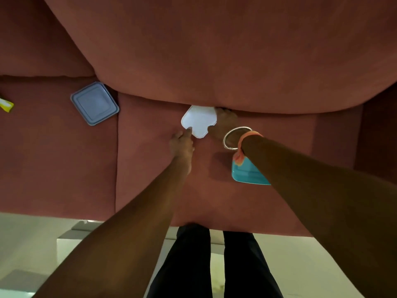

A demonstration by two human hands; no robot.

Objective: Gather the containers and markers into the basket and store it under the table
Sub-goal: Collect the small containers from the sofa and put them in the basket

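Pale floor [32, 244] fills the bottom of the frame, where dark trouser legs [193, 265] stand against the front edge of a rust-red fabric sofa seat [150, 190].

From my remote seat, no basket is in view, so whatever gets lifted here has nowhere visible to go yet. Nearest, at centre right, a teal plastic tray-like container [247, 175] lies on the seat, half hidden under the right forearm; I judge that the arm could drag or tip it off.

Further in, at centre, both hands meet on a white rounded-square plastic lid or container [198, 121]. My left hand [182, 144] has its fingers [189, 131] touching the near edge; my right hand [223, 123] covers the right side, grip unclear. It sits against the crease under the backrest [214, 61], so a push could wedge it in.

At left, a grey-blue square plastic lidded container [95, 103] lies by the cushion seam, and a yellow-and-white object [6, 105], possibly a marker, is at the frame's left edge, easily forgotten.
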